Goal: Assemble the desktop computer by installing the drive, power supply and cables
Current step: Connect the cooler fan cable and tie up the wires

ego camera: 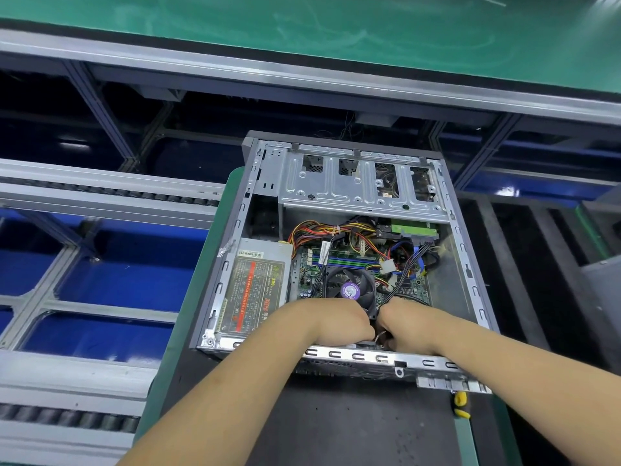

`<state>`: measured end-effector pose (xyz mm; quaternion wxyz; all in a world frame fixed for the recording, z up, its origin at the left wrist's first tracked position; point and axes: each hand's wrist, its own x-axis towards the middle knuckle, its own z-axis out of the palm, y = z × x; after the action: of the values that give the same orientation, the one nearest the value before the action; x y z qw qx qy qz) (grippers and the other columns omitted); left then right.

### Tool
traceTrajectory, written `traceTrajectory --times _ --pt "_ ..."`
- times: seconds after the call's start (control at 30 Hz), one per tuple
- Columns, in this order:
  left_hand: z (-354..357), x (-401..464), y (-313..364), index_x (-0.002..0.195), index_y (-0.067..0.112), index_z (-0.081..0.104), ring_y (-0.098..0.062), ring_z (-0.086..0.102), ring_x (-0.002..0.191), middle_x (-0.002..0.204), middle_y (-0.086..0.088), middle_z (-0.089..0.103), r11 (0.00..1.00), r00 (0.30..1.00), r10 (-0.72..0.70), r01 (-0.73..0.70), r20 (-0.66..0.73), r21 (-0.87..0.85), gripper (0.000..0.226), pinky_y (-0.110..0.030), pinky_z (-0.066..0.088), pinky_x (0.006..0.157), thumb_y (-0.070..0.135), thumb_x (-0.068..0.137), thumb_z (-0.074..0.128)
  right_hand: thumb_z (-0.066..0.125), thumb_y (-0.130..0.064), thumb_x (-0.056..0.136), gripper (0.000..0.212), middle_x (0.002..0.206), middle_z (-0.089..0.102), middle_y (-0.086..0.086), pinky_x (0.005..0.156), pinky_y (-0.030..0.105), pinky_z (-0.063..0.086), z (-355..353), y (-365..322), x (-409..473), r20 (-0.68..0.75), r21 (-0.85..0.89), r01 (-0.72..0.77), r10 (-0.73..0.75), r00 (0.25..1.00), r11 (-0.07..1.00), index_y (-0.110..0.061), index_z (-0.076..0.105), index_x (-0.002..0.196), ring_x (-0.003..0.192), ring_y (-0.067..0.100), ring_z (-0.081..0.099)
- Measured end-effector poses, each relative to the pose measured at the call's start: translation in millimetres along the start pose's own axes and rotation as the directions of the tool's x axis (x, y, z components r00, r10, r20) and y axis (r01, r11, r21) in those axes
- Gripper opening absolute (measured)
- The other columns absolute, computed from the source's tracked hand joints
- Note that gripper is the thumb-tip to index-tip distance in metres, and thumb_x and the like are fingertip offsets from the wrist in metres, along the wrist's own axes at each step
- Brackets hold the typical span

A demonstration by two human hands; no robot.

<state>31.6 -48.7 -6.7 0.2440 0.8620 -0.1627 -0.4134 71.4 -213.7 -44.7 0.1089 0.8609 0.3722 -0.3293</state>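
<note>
Open desktop case (465,264): left hand (339,319) and right hand (405,326) meet knuckle-to-knuckle inside its near edge, fingers hidden. CPU fan (349,287) just beyond both; power supply (255,287) left of left hand; black cable bundle (401,280) rising from right hand; drive cage (359,183) far beyond.

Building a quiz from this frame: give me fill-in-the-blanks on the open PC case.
1. The power supply sits in the case's ____ side.
2. The sticker on the CPU fan is ____.
3. Both hands, left hand and right hand, work just ____ the fan.
Answers: left; purple; below
</note>
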Motion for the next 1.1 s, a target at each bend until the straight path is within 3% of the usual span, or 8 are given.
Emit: traceTrajectory --times 0.33,0.53,0.87,1.1 --pt "0.9 -0.7 0.1 0.074 0.011 0.035 -0.021 0.023 0.072 0.080 -0.013 0.032 0.999 1.000 -0.011 0.010 -0.011 -0.040 0.025 -0.038 0.020 0.063 0.017 0.097 0.041 0.055 -0.007 0.081 0.033 0.056 0.036 0.004 0.046 0.028 0.024 -1.8 -0.5 -2.2 -0.004 0.038 -0.002 0.002 1.000 0.999 -0.015 0.035 0.056 0.052 0.017 0.029" --pt "-0.1 -1.5 0.9 0.076 0.011 0.035 -0.020 0.022 0.070 0.079 -0.012 0.032 1.000 1.000 0.000 0.000 -0.002 -0.010 0.024 -0.034 0.020 0.061 0.015 0.098 0.040 0.055 -0.006 0.081 0.023 0.058 0.039 0.005 0.048 0.030 0.027 0.2 0.9 -1.4 -0.002 0.023 -0.005 0.005 1.000 1.000 -0.011 0.043 0.062 0.061 0.024 0.037" --pt "-0.1 -1.6 -0.5 0.073 0.012 0.033 -0.021 0.022 0.073 0.079 -0.011 0.030 0.996 1.000 -0.020 0.020 -0.003 -0.084 0.026 -0.040 0.019 0.066 0.017 0.096 0.042 0.055 -0.007 0.082 0.028 0.061 0.040 0.004 0.046 0.029 0.027 -1.6 -0.8 0.8 0.022 0.030 -0.031 0.031 0.999 0.999 -0.014 0.040 0.060 0.055 0.020 0.035" --pt "0.4 -0.7 -0.2 0.073 0.012 0.032 -0.021 0.021 0.071 0.080 -0.011 0.030 0.998 1.000 -0.021 0.021 0.001 -0.062 0.026 -0.038 0.019 0.063 0.018 0.097 0.041 0.056 -0.004 0.082 0.016 0.062 0.041 0.005 0.048 0.030 0.028 -2.9 -2.7 0.9 0.034 0.038 -0.040 0.039 0.999 0.998 -0.010 0.049 0.069 0.063 0.024 0.039"
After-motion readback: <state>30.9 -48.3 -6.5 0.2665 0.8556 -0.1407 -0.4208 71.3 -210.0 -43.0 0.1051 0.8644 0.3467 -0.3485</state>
